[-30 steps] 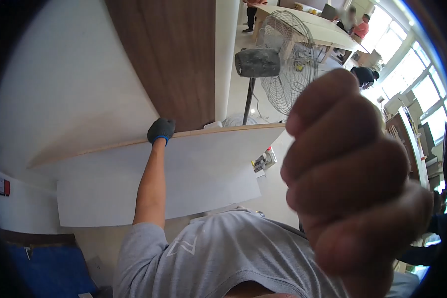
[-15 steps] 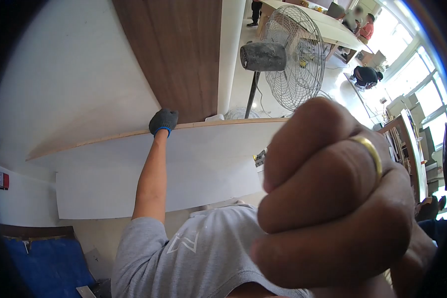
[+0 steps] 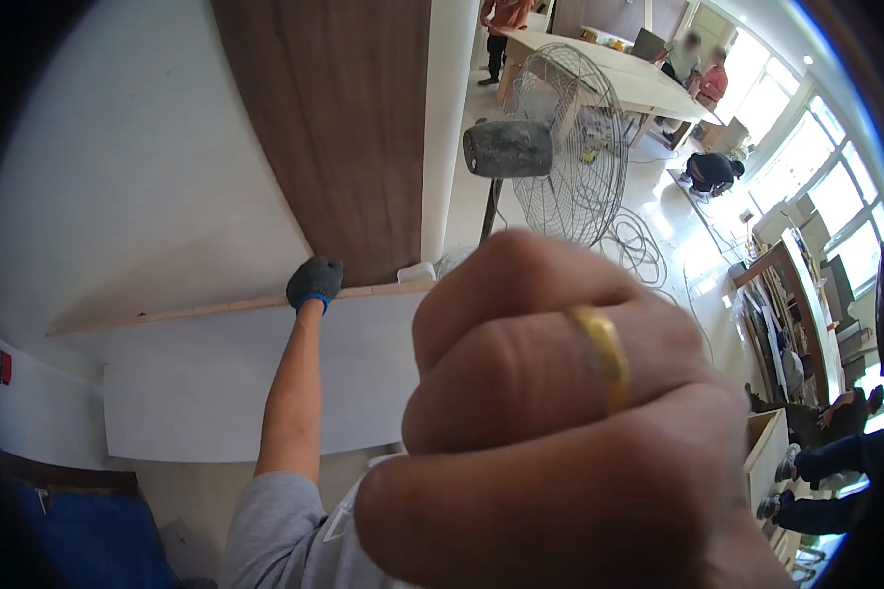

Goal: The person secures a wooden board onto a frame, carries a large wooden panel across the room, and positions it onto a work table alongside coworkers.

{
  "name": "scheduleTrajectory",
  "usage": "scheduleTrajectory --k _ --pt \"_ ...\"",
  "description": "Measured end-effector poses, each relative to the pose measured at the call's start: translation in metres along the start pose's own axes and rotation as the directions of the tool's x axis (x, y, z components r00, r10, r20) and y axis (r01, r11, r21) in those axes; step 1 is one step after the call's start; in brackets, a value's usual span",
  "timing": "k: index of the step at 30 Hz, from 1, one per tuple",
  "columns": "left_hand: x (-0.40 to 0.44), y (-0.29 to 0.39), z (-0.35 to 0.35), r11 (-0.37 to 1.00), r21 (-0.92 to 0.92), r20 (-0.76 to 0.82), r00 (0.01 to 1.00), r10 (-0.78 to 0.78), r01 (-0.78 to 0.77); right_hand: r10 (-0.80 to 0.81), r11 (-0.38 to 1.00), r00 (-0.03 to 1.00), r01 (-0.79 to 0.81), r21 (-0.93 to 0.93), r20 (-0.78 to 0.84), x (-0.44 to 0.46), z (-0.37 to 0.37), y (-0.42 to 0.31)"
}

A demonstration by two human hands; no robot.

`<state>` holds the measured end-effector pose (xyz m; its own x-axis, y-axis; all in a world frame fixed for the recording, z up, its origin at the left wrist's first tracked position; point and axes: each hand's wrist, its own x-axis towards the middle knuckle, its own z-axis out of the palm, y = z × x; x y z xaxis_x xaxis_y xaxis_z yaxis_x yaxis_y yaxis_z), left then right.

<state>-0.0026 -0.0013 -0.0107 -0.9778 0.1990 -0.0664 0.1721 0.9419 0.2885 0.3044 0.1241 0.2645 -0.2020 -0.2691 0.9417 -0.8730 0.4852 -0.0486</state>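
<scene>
- Pale, glossy floor (image 3: 656,177): looped cables (image 3: 638,245) lie across it near a pole-mounted fan (image 3: 509,148), its base hidden; a person in dark clothes (image 3: 712,172) crouches farther back.
- Long, pale table (image 3: 663,90): a dark, upright panel (image 3: 647,44) and small items, too blurred to identify, sit on top.

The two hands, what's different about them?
The left hand wears a dark glove with a blue cuff; the right hand is bare, with a gold ring. The left hand is on the white board's edge, while the right hand is up by the camera. So the right hand looks much bigger than the left hand. Both look curled up.
</scene>
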Motion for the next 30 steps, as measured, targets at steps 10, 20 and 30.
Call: scheduleTrajectory --k 10,20,30 --pt "0.002 -0.007 -0.001 1.000 0.012 0.007 1.000 0.025 -0.025 -0.054 0.998 0.992 0.056 0.011 -0.118 0.013 0.023 0.010" --pt "0.018 0.008 0.049 0.966 0.094 -0.106 0.967 -0.231 0.241 0.005 0.999 0.961 -0.016 -0.041 -0.276 0.023 0.006 0.006" --pt "-0.005 0.000 0.009 0.996 -0.077 0.061 0.997 -0.044 0.049 -0.063 0.998 0.996 0.061 0.026 0.056 0.018 -0.025 -0.005"
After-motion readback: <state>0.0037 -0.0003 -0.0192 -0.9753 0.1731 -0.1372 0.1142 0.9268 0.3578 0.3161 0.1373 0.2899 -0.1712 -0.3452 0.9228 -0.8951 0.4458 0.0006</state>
